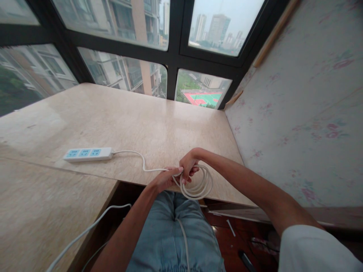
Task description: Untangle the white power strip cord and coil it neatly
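A white power strip with blue socket faces lies on the stone sill to the left. From its right end a white cord bends across the sill into my hands. Several loops of that cord form a coil hanging near the sill's front edge. My left hand pinches the cord at the coil's left side. My right hand is curled around the top of the loops, its wrist bent down. Both hands meet, so some fingertips are hidden.
The pale stone sill runs up to dark-framed windows. A flowered wall closes off the right side. Another white cable crosses the lower left ledge, and a cord lies over my jeans. Small items lie on the red-brown floor.
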The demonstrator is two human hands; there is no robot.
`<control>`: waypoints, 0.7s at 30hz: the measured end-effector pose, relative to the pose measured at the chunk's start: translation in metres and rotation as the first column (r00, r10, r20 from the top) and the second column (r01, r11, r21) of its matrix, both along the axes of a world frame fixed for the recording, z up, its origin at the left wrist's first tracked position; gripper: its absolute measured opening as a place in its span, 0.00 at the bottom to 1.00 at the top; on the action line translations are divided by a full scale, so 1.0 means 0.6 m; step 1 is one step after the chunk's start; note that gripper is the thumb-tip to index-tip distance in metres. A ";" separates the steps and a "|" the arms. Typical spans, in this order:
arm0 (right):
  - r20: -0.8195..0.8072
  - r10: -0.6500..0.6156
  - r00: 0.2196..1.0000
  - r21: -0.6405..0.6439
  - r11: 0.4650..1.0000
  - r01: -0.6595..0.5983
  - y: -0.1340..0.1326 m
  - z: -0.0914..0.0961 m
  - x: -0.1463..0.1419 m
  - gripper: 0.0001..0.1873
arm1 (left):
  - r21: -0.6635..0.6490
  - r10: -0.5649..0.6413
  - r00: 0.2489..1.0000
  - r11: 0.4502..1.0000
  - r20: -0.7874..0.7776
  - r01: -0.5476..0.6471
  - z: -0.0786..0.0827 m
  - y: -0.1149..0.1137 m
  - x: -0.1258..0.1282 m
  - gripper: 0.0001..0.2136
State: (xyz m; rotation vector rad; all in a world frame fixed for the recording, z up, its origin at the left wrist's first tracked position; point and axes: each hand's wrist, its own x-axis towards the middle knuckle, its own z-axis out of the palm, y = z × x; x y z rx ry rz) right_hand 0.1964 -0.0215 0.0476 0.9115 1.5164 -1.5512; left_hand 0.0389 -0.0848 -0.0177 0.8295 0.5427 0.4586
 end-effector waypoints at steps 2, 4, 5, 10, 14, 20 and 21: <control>0.012 -0.010 1.000 -0.001 1.000 0.010 -0.002 0.001 0.001 0.30 | 0.002 -0.015 1.000 1.000 -0.011 0.015 0.003 0.000 -0.001 0.18; 0.005 -0.033 0.999 0.014 0.999 0.033 -0.002 0.003 0.003 0.31 | -0.012 -0.006 1.000 1.000 -0.008 0.006 0.003 0.000 -0.001 0.17; -0.004 -0.045 0.999 0.029 0.999 0.045 -0.001 0.005 0.004 0.31 | -0.025 0.003 1.000 1.000 -0.008 -0.003 0.003 0.000 -0.001 0.17; -0.022 -0.062 0.998 0.138 0.988 0.065 0.002 0.016 0.006 0.31 | -0.106 0.034 0.999 0.994 0.020 -0.031 -0.004 -0.001 -0.002 0.17; -0.030 -0.059 0.998 0.195 0.979 0.064 0.004 0.019 0.009 0.32 | -0.116 0.041 0.999 0.993 0.033 -0.037 -0.013 0.001 -0.003 0.17; -0.072 -0.119 0.990 0.312 0.940 0.136 -0.001 0.008 0.026 0.33 | -0.181 0.074 0.997 0.981 -0.017 -0.076 -0.021 0.002 0.005 0.19; -0.081 -0.124 0.989 0.332 0.932 0.144 -0.002 0.006 0.028 0.33 | -0.188 0.082 0.996 0.978 -0.033 -0.087 -0.020 0.002 0.007 0.19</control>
